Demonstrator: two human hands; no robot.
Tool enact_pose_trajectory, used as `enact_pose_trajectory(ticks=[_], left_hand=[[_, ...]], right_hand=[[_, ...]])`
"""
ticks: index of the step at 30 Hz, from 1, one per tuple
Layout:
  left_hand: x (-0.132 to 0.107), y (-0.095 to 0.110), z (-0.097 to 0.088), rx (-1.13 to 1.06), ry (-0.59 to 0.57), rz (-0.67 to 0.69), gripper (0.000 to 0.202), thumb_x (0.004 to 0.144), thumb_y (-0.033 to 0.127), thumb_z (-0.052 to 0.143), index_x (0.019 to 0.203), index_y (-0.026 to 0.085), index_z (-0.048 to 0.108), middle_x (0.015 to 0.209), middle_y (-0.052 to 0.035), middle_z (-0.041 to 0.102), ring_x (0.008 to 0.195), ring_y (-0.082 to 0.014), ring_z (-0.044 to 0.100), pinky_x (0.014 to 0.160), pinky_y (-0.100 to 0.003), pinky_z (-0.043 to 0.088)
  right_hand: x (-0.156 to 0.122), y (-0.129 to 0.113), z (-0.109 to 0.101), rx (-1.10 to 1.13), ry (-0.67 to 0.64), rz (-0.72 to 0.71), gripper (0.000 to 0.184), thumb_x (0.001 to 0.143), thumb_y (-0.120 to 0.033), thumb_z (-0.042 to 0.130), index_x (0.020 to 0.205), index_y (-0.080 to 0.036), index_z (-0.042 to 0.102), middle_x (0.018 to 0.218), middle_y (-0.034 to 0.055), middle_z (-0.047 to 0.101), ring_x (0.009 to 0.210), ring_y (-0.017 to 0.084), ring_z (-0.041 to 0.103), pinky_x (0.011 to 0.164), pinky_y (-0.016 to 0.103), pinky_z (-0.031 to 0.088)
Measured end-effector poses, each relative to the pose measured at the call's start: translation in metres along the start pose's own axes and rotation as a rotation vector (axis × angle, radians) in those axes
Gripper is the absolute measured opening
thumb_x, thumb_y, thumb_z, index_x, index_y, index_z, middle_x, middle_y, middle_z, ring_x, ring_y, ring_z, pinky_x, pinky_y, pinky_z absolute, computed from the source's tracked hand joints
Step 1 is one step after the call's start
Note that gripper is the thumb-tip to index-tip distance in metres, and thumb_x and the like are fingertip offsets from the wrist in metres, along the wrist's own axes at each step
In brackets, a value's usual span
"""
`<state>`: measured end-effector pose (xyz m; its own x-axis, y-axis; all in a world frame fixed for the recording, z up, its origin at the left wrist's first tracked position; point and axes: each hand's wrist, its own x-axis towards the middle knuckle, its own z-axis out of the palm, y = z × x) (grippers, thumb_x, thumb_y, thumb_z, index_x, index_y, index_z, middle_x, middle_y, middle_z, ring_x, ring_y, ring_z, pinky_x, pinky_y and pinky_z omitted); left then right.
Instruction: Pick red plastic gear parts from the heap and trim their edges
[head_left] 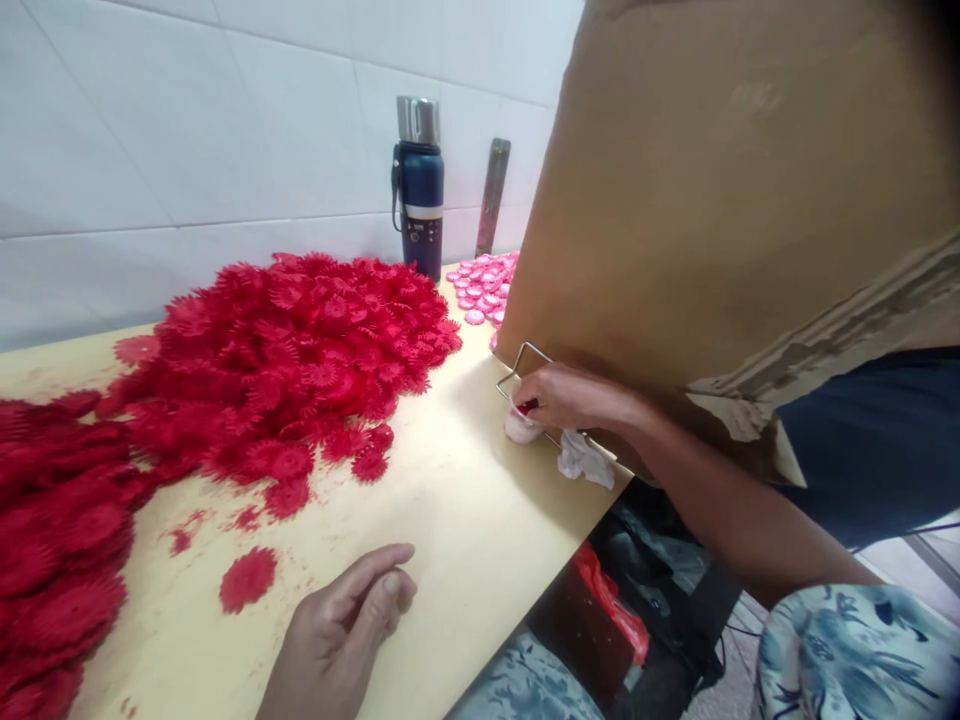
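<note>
My left hand [341, 625] rests on the pale yellow table [465, 500] near its front edge, fingers loosely curled and holding nothing. A single red plastic flower [247, 578] lies just left of it. My right hand [566, 397] reaches to the table's right edge, fingers pinched on a small red piece over a little white cup [521, 428]. A wire frame [525, 355] and a crumpled white cloth [585, 460] lie beside that hand. A big heap of red flowers [300, 350] covers the table's middle and left.
A large brown cardboard box [720, 200] looms at the right. A dark blue flask [418, 185] and a metal bar [493, 195] stand against the white tiled wall. Pink discs [484, 285] lie near the box. Bags sit under the table.
</note>
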<state>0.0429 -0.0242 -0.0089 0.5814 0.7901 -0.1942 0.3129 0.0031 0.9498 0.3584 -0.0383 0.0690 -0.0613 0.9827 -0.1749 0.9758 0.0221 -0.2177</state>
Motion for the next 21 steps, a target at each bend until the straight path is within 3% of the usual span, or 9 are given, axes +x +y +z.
enact_pose_trajectory(ticks=[4, 10, 13, 16, 21], left_hand=[[-0.001, 0.001, -0.001, 0.073, -0.055, 0.01, 0.036, 0.08, 0.046, 0.049, 0.096, 0.018, 0.064, 0.07, -0.0029, 0.065, 0.061, -0.0138, 0.058, 0.058, -0.021, 0.049], [-0.001, 0.003, 0.001, 0.142, -0.062, 0.048, 0.038, 0.082, 0.045, 0.044, 0.099, 0.017, 0.063, 0.07, -0.0027, 0.065, 0.062, -0.0141, 0.059, 0.058, -0.021, 0.049], [-0.001, 0.004, 0.0, 0.2, -0.057, 0.084, 0.036, 0.081, 0.043, 0.046, 0.097, 0.018, 0.064, 0.07, -0.0025, 0.066, 0.062, -0.0143, 0.06, 0.059, -0.021, 0.049], [-0.001, 0.005, 0.0, 0.239, -0.046, 0.098, 0.035, 0.08, 0.042, 0.046, 0.097, 0.019, 0.066, 0.071, -0.0027, 0.066, 0.063, -0.0149, 0.06, 0.06, -0.022, 0.05], [-0.003, 0.011, 0.002, 0.222, 0.021, 0.083, 0.033, 0.076, 0.043, 0.052, 0.093, 0.02, 0.069, 0.067, -0.0032, 0.066, 0.064, -0.0177, 0.062, 0.064, -0.024, 0.051]], right_hand=[[-0.004, -0.002, -0.009, 0.019, -0.016, -0.006, 0.014, 0.068, -0.014, 0.046, 0.059, -0.016, 0.056, 0.055, -0.003, 0.049, 0.05, 0.008, 0.038, 0.049, 0.023, 0.022], [-0.012, -0.009, -0.025, 0.164, -0.032, 0.028, 0.017, 0.07, -0.021, 0.051, 0.078, -0.018, 0.065, 0.063, -0.0012, 0.056, 0.056, 0.011, 0.043, 0.052, 0.022, 0.028], [-0.008, -0.01, -0.022, 0.177, -0.102, 0.001, 0.014, 0.071, -0.019, 0.048, 0.07, -0.018, 0.061, 0.059, -0.0029, 0.051, 0.054, 0.009, 0.04, 0.051, 0.021, 0.027], [-0.003, -0.008, -0.013, 0.121, -0.09, 0.005, 0.014, 0.07, -0.016, 0.045, 0.061, -0.017, 0.056, 0.056, -0.0041, 0.045, 0.05, 0.008, 0.035, 0.049, 0.021, 0.025], [-0.004, -0.002, -0.015, 0.091, -0.068, 0.002, 0.014, 0.069, -0.015, 0.046, 0.065, -0.017, 0.06, 0.06, -0.003, 0.053, 0.054, 0.009, 0.042, 0.051, 0.021, 0.028]])
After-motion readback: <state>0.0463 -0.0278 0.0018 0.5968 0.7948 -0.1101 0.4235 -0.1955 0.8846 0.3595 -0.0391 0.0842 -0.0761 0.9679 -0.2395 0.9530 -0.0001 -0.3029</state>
